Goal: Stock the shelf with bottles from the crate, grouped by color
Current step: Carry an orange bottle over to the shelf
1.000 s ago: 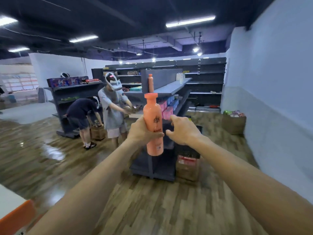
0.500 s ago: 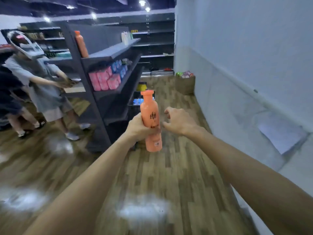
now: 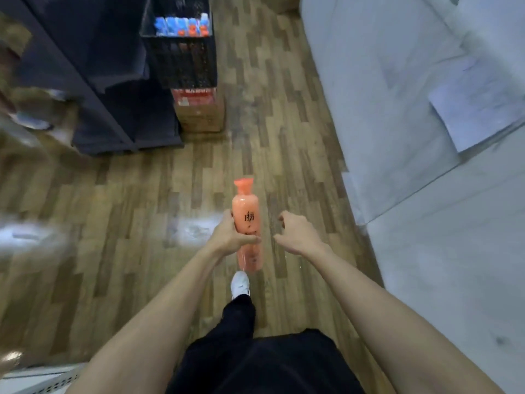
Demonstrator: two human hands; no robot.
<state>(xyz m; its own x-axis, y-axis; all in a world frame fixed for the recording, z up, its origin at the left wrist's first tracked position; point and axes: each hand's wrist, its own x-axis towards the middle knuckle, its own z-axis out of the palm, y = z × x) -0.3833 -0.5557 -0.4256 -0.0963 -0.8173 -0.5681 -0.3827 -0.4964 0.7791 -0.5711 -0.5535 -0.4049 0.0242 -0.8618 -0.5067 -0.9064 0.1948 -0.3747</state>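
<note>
Dark shelf, now close at left, then black crate of blue and red bottles; left hand, grip closed round orange bottle, upright mid-aisle; right hand loosely curled, empty, drawn slightly apart; shelving seemingly imminent.

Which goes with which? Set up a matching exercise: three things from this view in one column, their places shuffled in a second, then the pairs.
Things
1. orange bottle
2. black crate
3. cardboard box

Places
A. on the floor under the crate
B. gripped in the left hand, cap pointing away
C. on top of the box, beside the dark shelf

Pairs: 1-B, 2-C, 3-A
</note>
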